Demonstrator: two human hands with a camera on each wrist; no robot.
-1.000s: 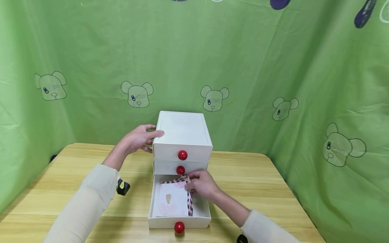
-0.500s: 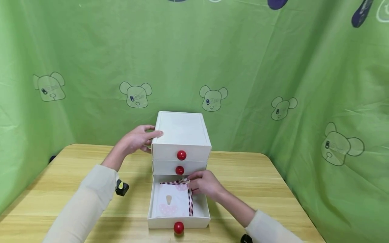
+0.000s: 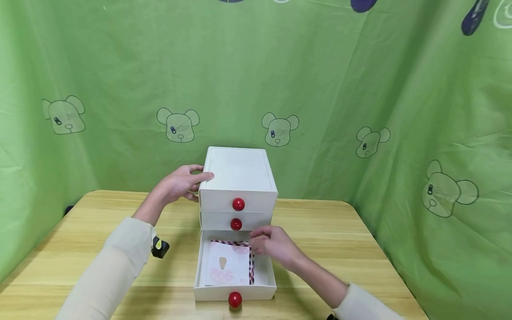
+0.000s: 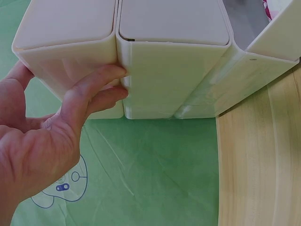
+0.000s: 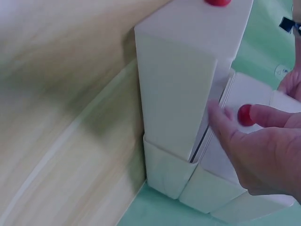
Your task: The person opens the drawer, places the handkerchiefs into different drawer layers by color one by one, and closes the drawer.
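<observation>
In the head view a white three-drawer cabinet (image 3: 240, 169) stands on the table. My left hand (image 3: 182, 183) grips its upper left edge, thumb on the top and fingers against the side. The left wrist view shows two fingertips (image 4: 113, 71) near the seam between the upper two tiers. The bottom drawer (image 3: 216, 293) is pulled out. A folded white cloth (image 3: 236, 266) with pale pink print, a tan shape and dark checked trim lies flat inside. My right hand (image 3: 276, 245) is over the drawer's right rear part, fingers loosely bent and holding nothing.
Red round knobs mark the upper drawer (image 3: 238, 204), the middle drawer and the bottom one (image 3: 235, 299). Both upper drawers are closed. The wooden table (image 3: 328, 249) extends to either side, and a green curtain (image 3: 232, 80) with bear prints hangs behind.
My right hand has let go of the cloth's rear right corner and drawn slightly right. That bunched corner now lies flatter. My left hand keeps its place on the cabinet.
</observation>
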